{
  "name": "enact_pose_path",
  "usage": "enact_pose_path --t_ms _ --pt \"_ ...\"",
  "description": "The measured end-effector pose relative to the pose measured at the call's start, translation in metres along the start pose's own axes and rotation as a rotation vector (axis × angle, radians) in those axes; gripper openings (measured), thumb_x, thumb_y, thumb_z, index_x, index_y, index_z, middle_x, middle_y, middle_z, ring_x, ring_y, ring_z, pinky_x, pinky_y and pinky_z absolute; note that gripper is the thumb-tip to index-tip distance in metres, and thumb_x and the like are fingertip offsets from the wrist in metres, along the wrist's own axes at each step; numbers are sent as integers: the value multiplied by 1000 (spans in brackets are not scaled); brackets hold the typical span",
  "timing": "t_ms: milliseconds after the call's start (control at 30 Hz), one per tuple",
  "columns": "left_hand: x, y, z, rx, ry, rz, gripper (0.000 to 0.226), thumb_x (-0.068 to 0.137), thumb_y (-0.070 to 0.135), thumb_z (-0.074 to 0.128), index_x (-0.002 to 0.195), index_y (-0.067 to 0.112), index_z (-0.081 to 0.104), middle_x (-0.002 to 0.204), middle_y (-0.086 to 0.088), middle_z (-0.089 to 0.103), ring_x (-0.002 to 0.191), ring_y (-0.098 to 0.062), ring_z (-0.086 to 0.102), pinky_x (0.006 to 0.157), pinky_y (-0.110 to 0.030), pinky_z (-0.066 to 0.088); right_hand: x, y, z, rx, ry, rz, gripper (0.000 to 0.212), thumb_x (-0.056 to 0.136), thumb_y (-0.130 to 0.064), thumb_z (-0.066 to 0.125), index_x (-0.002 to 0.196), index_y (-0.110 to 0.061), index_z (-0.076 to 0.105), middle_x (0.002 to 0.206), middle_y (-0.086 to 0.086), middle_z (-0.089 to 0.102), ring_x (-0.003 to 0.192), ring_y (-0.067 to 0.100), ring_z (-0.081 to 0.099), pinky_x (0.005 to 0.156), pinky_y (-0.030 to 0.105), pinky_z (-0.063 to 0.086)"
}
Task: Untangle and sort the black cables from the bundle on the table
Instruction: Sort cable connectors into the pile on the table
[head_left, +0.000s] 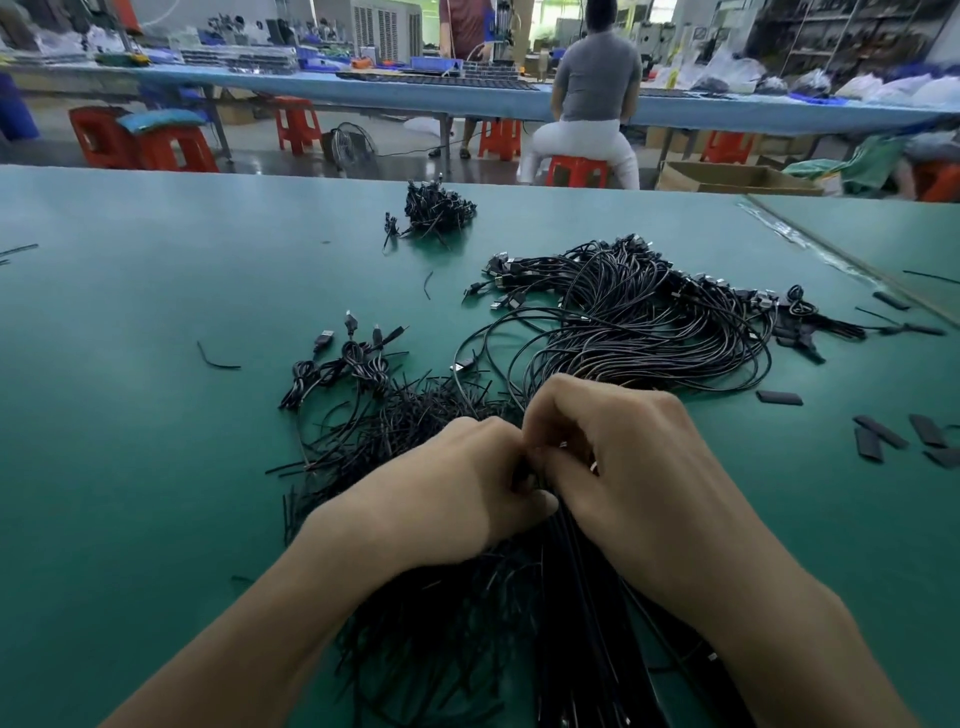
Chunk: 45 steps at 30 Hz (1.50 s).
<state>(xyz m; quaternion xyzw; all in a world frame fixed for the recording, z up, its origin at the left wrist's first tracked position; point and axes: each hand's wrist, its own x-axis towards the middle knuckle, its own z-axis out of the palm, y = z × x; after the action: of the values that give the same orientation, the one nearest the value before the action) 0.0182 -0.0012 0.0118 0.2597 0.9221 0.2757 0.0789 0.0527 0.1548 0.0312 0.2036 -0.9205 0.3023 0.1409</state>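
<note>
A big bundle of loose black cables (644, 322) with USB plugs lies on the green table (130, 389), right of centre. Just beyond my hands is a heap of short black ties (405, 421). My left hand (457, 493) and my right hand (613, 457) meet at the near centre, fingers curled, both pinching a black cable strand (566, 551) that runs toward me between the wrists. What the fingertips hold is mostly hidden. Three small coiled, tied cables (343, 364) lie to the left of the heap.
A small pile of tied cables (434, 208) sits at the far centre of the table. Flat black sleeve pieces (878, 436) are scattered at the right. A seam (831, 254) marks an adjoining table at the far right. A person sits on a red stool (576, 169) beyond.
</note>
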Motion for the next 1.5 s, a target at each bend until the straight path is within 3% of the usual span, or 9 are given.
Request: enact_pose_path --t_ms 233,400,567,733,867,1100,1300,1400,1500 --pt "0 2 -1 -231 -33 -27 19 77 34 54 73 16 59 66 -9 58 55 -10 46 54 -35 44 1 5 8 7 -42 -42 21 93 -15 58 93 -32 46 81 -14 56 79 5 52 68 27 43" --pt "9 4 2 -688 -101 -311 24 99 18 37 77 14 45 60 1 37 47 -9 29 39 -18 27 4 8 10 55 92 -25 27 93 -11 56 91 -34 41 80 -15 54 80 4 52 66 26 42" --pt "6 6 2 -1194 76 -244 44 104 23 44 62 23 57 55 3 41 46 -9 31 39 -18 28 5 6 11 62 240 -39 28 91 -9 61 91 -29 43 77 -16 52 76 6 53 64 22 41" --pt "8 9 3 -1355 136 -123 11 89 25 63 85 15 67 84 -11 62 73 -19 57 68 -29 52 6 1 13 264 420 71 26 89 -11 63 88 -31 47 78 -12 59 74 5 58 62 11 42" --pt "8 4 2 -1056 343 8 18 80 30 73 96 21 75 89 3 70 83 -12 61 81 -24 52 9 2 11 601 443 246 17 83 -23 64 80 -35 52 73 -7 62 63 13 57 60 34 52" --pt "7 -4 4 -242 632 349 25 88 5 73 107 22 71 88 9 66 73 -9 58 65 -18 45 11 12 12 1071 304 463 28 88 5 64 80 -18 51 60 -8 55 58 8 47 54 22 41" --pt "3 -4 5 -302 645 380 27 94 12 50 104 17 75 57 20 50 50 0 45 51 -10 31 11 16 10 1293 249 455 28 89 7 60 81 -16 47 65 4 54 56 12 51 50 20 44" --pt "4 0 4 -461 644 316 14 93 33 63 94 25 73 76 13 69 65 -6 63 57 -16 46 11 16 9 1184 223 416 33 88 3 65 75 -21 48 65 3 56 58 12 51 50 23 44" --pt "4 -2 4 -516 615 315 21 84 22 78 98 29 64 90 9 73 86 -11 69 68 -20 51 12 17 6 1093 240 373 32 85 5 67 74 -19 49 68 2 59 62 12 52 58 25 46"
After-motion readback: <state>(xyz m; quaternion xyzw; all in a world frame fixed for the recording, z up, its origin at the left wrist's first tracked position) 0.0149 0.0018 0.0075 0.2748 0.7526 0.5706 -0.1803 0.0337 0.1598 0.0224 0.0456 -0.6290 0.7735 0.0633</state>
